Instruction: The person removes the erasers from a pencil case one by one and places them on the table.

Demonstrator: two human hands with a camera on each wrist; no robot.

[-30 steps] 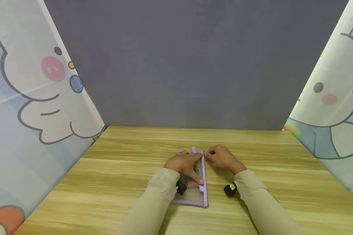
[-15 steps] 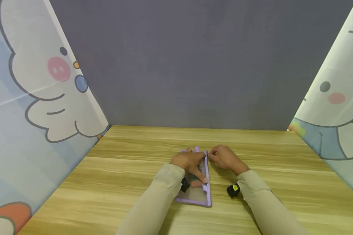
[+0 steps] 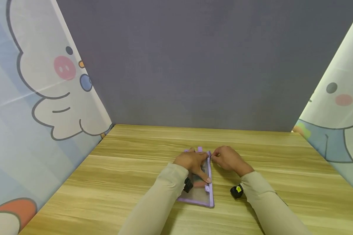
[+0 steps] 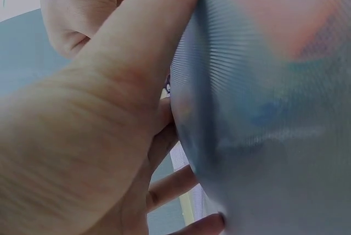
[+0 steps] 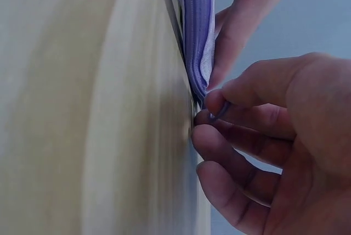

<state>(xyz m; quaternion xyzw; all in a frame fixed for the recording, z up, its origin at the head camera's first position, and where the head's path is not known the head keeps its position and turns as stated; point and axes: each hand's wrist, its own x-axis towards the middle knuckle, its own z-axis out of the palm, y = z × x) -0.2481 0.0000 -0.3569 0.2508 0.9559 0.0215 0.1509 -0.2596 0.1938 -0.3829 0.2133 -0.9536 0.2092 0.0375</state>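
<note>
A clear zipper pouch (image 3: pixel 195 196) with purple edging lies flat on the table; blurred coloured contents show through its plastic in the left wrist view. My left hand (image 3: pixel 192 163) rests across the pouch with fingers and thumb spread, the fingertips at its right-hand zipper edge. At the far right corner, my right hand (image 3: pixel 227 158) pinches a small purple zipper pull (image 5: pixel 220 111) between thumb and index finger. The purple zipper (image 5: pixel 198 21) runs away from those fingers in the right wrist view. Part of the pouch is hidden under my left hand.
The wood-grain table (image 3: pixel 129 182) stretches out on both sides. A dark grey panel (image 3: pixel 206 65) stands behind it, and cartoon-printed sheets (image 3: pixel 58 114) flank the left and right. Each wrist wears a small black camera (image 3: pixel 237 191).
My right hand has closed in on the pouch's far right corner and now pinches the zipper pull. The left hand stays on the pouch. The head view has swung slightly left.
</note>
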